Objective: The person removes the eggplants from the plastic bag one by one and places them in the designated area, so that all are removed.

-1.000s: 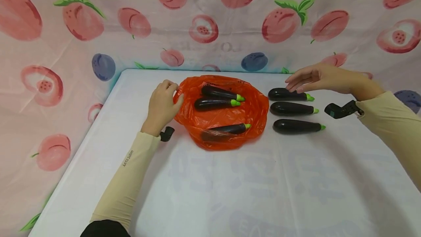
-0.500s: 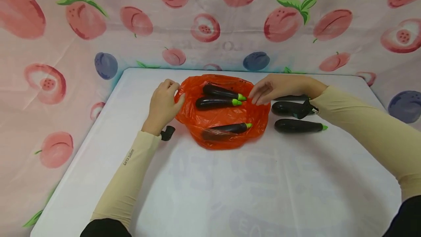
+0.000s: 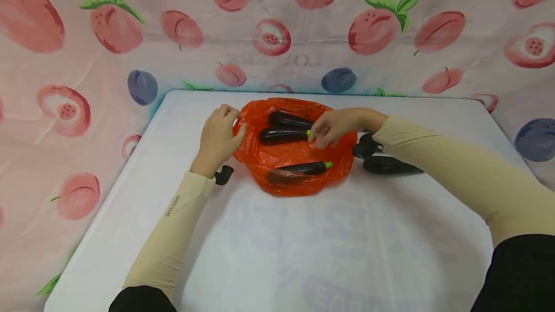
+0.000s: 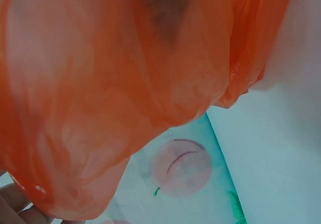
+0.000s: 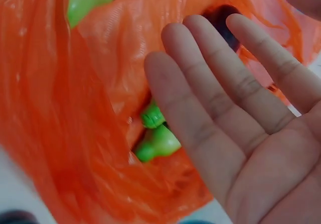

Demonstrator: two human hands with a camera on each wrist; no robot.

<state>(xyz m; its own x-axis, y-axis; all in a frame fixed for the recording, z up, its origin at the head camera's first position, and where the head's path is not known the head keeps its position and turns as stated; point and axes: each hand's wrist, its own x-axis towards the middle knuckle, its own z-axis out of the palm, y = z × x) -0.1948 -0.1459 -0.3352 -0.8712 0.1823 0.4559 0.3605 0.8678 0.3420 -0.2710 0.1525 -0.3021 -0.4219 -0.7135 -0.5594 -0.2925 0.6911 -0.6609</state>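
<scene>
Pink, fruit-printed backdrop cloth [image 3: 104,124] runs from nine o'clock round past twelve, behind a white counter [image 3: 329,249]; take the clock as centred on the bag. At the left, a cream sleeve [image 3: 166,235] comes in from eight o'clock. Its left hand [image 3: 218,135] pinches the thin rim of an orange-red plastic bag [image 3: 312,187] between nine and ten, thumb and fingers closed on the film, probably because such limp plastic would otherwise sag over its own mouth.

Inside the bag, three eggplants can be made out. The second eggplant [image 3: 282,135] lies toward eleven, the upper eggplant [image 3: 286,119] just beyond it near twelve, and the lower eggplant [image 3: 303,168] at six, partly veiled by film. All three have blunt ends toward nine and stems toward three.

From two o'clock the right hand [image 3: 340,122] reaches over the upper two stems, fingers nearly straight and slightly spread, with nothing seen in its hold; whether fingertips touch a stem I cannot tell. Farther right, just past three, an outer eggplant [image 3: 388,165] rests on the counter beside the bag, seemingly set there for a short reach; the forearm hides its stem.
</scene>
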